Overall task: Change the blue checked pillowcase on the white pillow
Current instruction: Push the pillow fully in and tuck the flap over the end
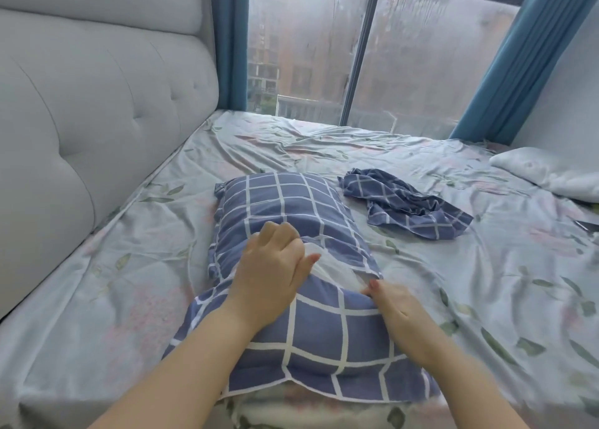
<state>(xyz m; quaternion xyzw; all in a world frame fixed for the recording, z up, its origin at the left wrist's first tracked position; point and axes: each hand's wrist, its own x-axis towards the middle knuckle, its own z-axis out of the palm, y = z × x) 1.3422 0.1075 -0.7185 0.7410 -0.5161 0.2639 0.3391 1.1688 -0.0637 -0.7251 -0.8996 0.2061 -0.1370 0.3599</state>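
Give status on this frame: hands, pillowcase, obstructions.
Left hand grips blue checked pillowcase flap; right hand pinches its opening edge. White pillow shows in gap. Crumpled checked case lies apart, not obstructing.

Head cam — wide-angle, fwd and down, close over bed [486, 266], toward window [421, 55].

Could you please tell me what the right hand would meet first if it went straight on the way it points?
The right hand, pinching the edge of the blue checked pillowcase, points toward the opening. It would probably meet the exposed white pillow first, then the left hand; depth is unclear.
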